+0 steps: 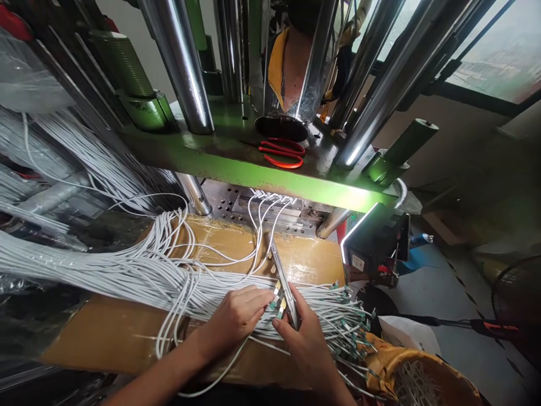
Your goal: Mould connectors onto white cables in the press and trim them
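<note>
Both hands work low on the brown table point(105, 332), over a thick spread of white cables point(127, 270) that fans in from the left and ends in small green-tipped connectors point(346, 327) on the right. The left hand point(236, 318) lies curled on the bundle, its fingertips pinched around a few connector ends beside a narrow metal strip point(284, 287). The right hand point(306, 338) closes around the near end of that strip, thumb along its side, holding it slanted toward the machine. A handful of cables already run from the strip area up into the slotted metal block point(270, 200) under the green press plate point(236, 163), where their ends sit in a row. The step in hand looks like seating connector ends into the strip, one after another. The next move would call for a fine pinch on a single loose end, lined up squarely with a free slot, while the right hand keeps the strip steady. Red scissors point(282, 153) lie on the plate above, and a yellow bag of cable pieces point(416, 378) sits at lower right.
</note>
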`<move>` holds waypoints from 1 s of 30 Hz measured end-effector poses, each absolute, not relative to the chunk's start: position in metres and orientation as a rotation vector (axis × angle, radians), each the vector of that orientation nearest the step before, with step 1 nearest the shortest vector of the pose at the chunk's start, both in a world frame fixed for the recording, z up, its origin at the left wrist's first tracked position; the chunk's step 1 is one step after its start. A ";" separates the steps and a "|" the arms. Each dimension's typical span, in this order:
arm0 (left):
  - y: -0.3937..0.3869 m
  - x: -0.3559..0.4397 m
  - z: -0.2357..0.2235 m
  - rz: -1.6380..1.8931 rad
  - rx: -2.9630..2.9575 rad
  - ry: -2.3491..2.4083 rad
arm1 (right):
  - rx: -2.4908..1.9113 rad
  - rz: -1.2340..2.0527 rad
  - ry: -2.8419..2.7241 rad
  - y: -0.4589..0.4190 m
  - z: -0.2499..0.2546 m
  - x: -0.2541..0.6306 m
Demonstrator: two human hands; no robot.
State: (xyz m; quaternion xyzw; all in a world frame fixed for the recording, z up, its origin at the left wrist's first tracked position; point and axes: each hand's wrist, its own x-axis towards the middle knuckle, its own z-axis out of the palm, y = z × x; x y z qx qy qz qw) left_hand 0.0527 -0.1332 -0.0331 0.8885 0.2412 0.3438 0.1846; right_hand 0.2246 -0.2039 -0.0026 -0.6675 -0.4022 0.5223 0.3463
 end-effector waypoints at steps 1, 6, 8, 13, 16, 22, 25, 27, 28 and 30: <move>-0.134 0.053 -0.033 0.979 2.521 0.680 | -1.725 1.358 -1.031 -0.204 -0.003 0.224; -0.134 0.052 -0.032 0.979 2.563 0.684 | -1.713 1.363 -1.010 -0.205 -0.003 0.224; -0.134 0.051 -0.032 0.976 2.562 0.682 | -1.712 1.367 -1.018 -0.205 -0.004 0.224; -0.134 0.049 -0.033 0.937 2.550 0.665 | -1.708 1.385 -1.014 -0.205 -0.005 0.224; -0.135 0.049 -0.034 0.931 2.558 0.657 | -1.704 1.387 -1.003 -0.206 -0.005 0.224; -0.131 0.052 -0.036 0.954 2.552 0.661 | -1.742 1.371 -1.040 -0.204 0.000 0.225; -0.128 0.054 -0.032 0.970 2.471 0.651 | -1.745 1.360 -1.095 -0.202 0.001 0.226; -0.126 0.054 -0.024 0.922 2.352 0.658 | -1.724 1.369 -1.103 -0.202 0.000 0.226; -0.126 0.053 -0.019 0.878 2.274 0.678 | -1.711 1.382 -1.092 -0.202 -0.001 0.227; -0.125 0.051 -0.009 0.778 2.104 0.805 | -1.686 1.410 -1.062 -0.202 -0.002 0.227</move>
